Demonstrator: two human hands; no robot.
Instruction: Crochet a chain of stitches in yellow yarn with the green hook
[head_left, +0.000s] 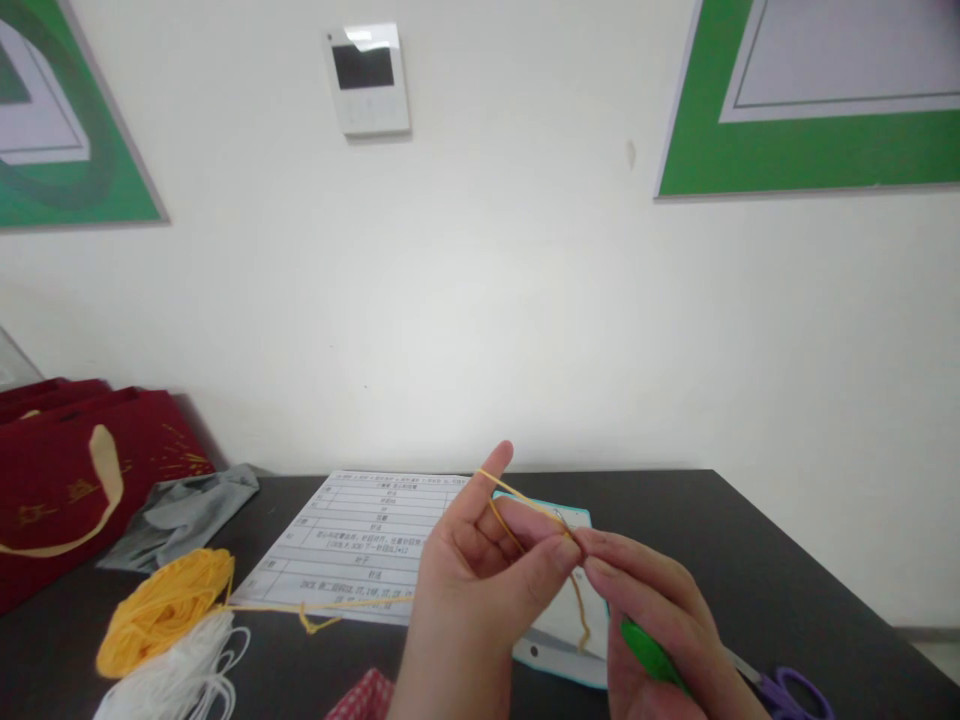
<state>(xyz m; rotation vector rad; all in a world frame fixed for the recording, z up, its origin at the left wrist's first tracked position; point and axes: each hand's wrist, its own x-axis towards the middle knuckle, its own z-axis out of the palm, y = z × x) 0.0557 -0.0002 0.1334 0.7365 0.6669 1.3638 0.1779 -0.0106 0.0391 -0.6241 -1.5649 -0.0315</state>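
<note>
My left hand (480, 570) is raised over the table, index finger up with yellow yarn (517, 489) looped around it. Its thumb and another finger pinch the yarn near the hook tip. In my right hand (667, 610) is a crochet hook with a green handle (651, 655); its metal tip meets the yarn at my left fingertips. A short yarn tail (582, 612) hangs below the pinch. From behind my left wrist the strand runs left to a yellow yarn ball (169, 608). Any stitches at the hook are too small to make out.
Printed sheets (330, 540) lie on the dark table (675, 500), with a pale blue-edged pouch (559, 655) under my hands. White yarn (172, 675), grey cloth (187, 510) and red bags (82, 470) are at left. Purple-handled scissors (796, 690) lie at right; red checked fabric (364, 697) is in front.
</note>
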